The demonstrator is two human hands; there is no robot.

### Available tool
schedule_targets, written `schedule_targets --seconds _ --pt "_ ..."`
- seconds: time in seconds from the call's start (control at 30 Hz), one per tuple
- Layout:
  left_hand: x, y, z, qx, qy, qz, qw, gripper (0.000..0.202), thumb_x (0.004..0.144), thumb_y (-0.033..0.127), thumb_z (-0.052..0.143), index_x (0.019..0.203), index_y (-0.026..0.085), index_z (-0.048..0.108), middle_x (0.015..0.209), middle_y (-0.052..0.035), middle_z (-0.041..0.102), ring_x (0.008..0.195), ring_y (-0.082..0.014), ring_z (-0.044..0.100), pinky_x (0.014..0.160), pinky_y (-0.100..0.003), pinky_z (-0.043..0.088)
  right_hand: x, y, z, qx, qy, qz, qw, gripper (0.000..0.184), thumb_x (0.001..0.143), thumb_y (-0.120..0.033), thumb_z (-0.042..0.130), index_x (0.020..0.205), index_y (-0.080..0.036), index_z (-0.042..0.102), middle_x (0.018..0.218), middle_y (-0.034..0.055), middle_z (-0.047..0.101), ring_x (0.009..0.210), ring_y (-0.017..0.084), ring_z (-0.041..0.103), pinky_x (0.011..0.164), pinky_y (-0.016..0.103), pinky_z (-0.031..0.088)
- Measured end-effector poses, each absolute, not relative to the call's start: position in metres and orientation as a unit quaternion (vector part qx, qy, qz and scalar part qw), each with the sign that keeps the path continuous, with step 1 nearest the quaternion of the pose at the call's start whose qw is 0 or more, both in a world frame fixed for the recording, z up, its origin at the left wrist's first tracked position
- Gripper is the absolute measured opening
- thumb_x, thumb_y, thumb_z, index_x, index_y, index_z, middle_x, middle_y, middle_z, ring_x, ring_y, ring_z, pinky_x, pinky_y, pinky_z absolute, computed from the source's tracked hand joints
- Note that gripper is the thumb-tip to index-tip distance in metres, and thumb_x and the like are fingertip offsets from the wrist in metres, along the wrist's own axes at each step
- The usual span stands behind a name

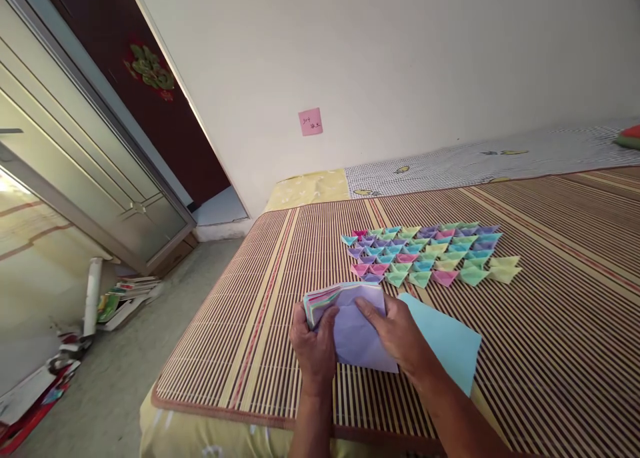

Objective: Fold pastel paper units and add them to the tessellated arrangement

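Observation:
A stack of coloured paper sheets (360, 338), with a lavender sheet on top, is held up between both my hands. At its left edge my left hand (315, 345) is closed, thumb on the front and fingers behind. My right hand (395, 325) grips the right side, its thumb lying across the lavender sheet. Pink, green and blue edges fan out at the upper left of the stack. A light blue sheet (447, 338) lies flat on the mat, partly under my right forearm. Beyond my hands stand rows of small folded paper boats (407, 258) in several colours.
The striped bamboo mat (240, 298) covers a bed against a white wall. A pink note (311, 122) is stuck on that wall. Books (133, 298) and a white roll (93, 297) are on the floor at left, by a sliding door (100, 138).

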State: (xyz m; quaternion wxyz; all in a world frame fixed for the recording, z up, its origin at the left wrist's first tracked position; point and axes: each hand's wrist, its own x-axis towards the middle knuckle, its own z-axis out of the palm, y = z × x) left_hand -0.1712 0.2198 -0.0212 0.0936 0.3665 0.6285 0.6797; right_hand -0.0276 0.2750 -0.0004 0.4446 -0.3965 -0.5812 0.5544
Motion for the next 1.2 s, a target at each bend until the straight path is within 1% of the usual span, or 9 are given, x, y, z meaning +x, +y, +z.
schedule_targets --seconds 0.13,0.27,0.4,0.57,0.7,0.83,0.97,1.1,1.2 --pt "-0.170 0.220 -0.023 0.319 0.598 0.724 0.129 0.027 0.081 0.044 0.078 0.089 0.019 0.072 0.078 -0.0032 0.071 0.072 -0.0201 0.066 0.067 -0.028 0.052 -0.040 0.264 -0.001 -0.441 -0.605 0.426 0.507 0.040 0.089 -0.057 0.062 0.088 -0.018 0.072 0.077 0.0088 0.076 0.074 0.028 0.070 0.067 0.034 0.053" --pt "-0.168 0.218 -0.019 0.321 0.562 0.728 0.225 0.035 0.079 0.048 0.079 0.096 0.018 0.074 0.087 -0.0063 0.075 0.077 -0.0224 0.070 0.071 -0.031 0.056 -0.043 0.261 -0.007 -0.462 -0.613 0.347 0.538 0.039 0.090 -0.057 0.060 0.093 -0.020 0.069 0.080 0.0122 0.077 0.076 0.031 0.071 0.068 0.035 0.053" --pt "-0.164 0.219 -0.018 0.319 0.564 0.729 0.221 0.036 0.078 0.047 0.081 0.098 0.017 0.074 0.087 -0.0064 0.075 0.080 -0.0224 0.070 0.073 -0.032 0.058 -0.040 0.264 -0.008 -0.469 -0.617 0.314 0.548 0.041 0.087 -0.059 0.062 0.092 -0.019 0.070 0.075 0.0130 0.075 0.073 0.032 0.071 0.066 0.036 0.052" --pt "-0.165 0.220 -0.019 0.308 0.548 0.739 0.241 0.034 0.079 0.047 0.081 0.095 0.018 0.074 0.084 -0.0049 0.074 0.073 -0.0196 0.068 0.068 -0.029 0.057 -0.029 0.270 -0.001 -0.412 -0.585 0.478 0.509 0.038 0.083 -0.056 0.072 0.085 -0.018 0.073 0.077 0.0077 0.075 0.073 0.027 0.070 0.065 0.032 0.053" --pt "-0.171 0.217 -0.013 0.337 0.562 0.719 0.231 0.029 0.077 0.043 0.083 0.090 0.018 0.074 0.079 -0.0039 0.073 0.070 -0.0183 0.066 0.064 -0.026 0.055 -0.019 0.274 0.000 -0.295 -0.517 0.702 0.392 0.048 0.071 -0.048 0.086 0.107 -0.018 0.077 0.096 0.0079 0.080 0.088 0.029 0.074 0.076 0.036 0.059" --pt "-0.178 0.217 -0.010 0.348 0.567 0.708 0.235 0.030 0.074 0.041 0.085 0.088 0.017 0.074 0.079 -0.0035 0.073 0.068 -0.0177 0.066 0.063 -0.026 0.053 -0.018 0.273 -0.002 -0.272 -0.508 0.717 0.391 0.046 0.072 -0.042 0.088 0.112 -0.021 0.078 0.103 0.0066 0.081 0.097 0.029 0.074 0.086 0.040 0.059" --pt "-0.192 0.221 -0.014 0.313 0.526 0.705 0.358 0.042 0.074 0.048 0.085 0.100 0.017 0.071 0.074 -0.0023 0.074 0.062 -0.0172 0.066 0.060 -0.026 0.052 -0.021 0.277 -0.006 -0.326 -0.465 0.690 0.449 0.044 0.070 -0.046 0.089 0.104 -0.019 0.080 0.097 0.0073 0.082 0.091 0.030 0.075 0.083 0.041 0.060" --pt "-0.192 0.220 -0.016 0.272 0.378 0.737 0.489 0.072 0.071 0.071 0.078 0.119 0.018 0.070 0.108 -0.0143 0.077 0.101 -0.0288 0.073 0.087 -0.039 0.057 -0.030 0.282 -0.009 -0.362 -0.302 0.688 0.551 0.056 0.059 -0.045 0.094 0.104 -0.019 0.077 0.104 0.0091 0.082 0.095 0.032 0.076 0.085 0.042 0.061" --pt "-0.175 0.218 -0.017 0.281 0.299 0.718 0.562 0.077 0.068 0.067 0.083 0.126 0.019 0.068 0.136 -0.0184 0.067 0.130 -0.0352 0.061 0.104 -0.044 0.051 -0.042 0.279 -0.011 -0.356 -0.228 0.700 0.575 0.067 0.059 -0.045 0.094 0.117 -0.019 0.073 0.115 0.0106 0.080 0.101 0.034 0.075 0.086 0.045 0.063"
